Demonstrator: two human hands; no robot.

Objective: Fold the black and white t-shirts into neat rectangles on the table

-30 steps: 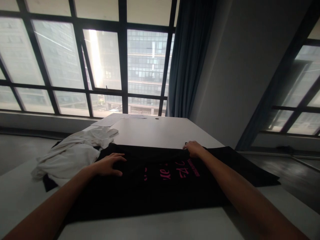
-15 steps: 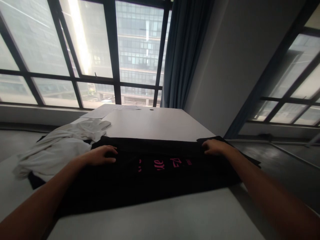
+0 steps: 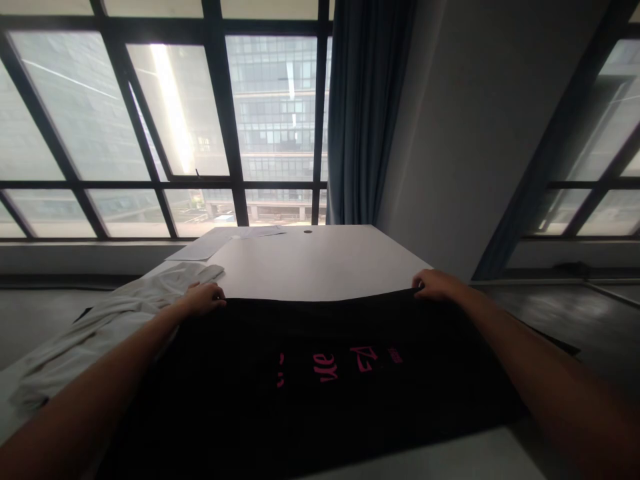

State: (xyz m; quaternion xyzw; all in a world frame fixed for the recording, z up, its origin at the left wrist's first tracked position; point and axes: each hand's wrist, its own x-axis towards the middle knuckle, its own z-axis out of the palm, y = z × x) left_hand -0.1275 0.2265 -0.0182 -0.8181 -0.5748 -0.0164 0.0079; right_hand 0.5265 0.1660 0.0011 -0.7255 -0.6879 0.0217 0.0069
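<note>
A black T-shirt-like garment (image 3: 240,387) with pink lettering spreads across the near part of the white table (image 3: 310,267). My left hand (image 3: 204,298) is closed on its far left corner. At the far right corner, my right hand (image 3: 434,285) pinches the same edge between thumb and fingers. The far edge stretches between both hands, sagging slightly in the middle. Dark cloth reaches past my right forearm, and its sleeves cannot be made out clearly.
A crumpled white cloth (image 3: 100,327) lies on the left, beside my left forearm. Papers (image 3: 200,248) rest at the table's far left, near a round dark hole (image 3: 307,232). Behind stand windows, a blue curtain (image 3: 355,120) and a grey pillar (image 3: 440,133).
Both hands have gone from lying on the black garment to gripping its far edge. That edge is now pulled taut, and the garment has shifted nearer to me. The view has tipped upward.
</note>
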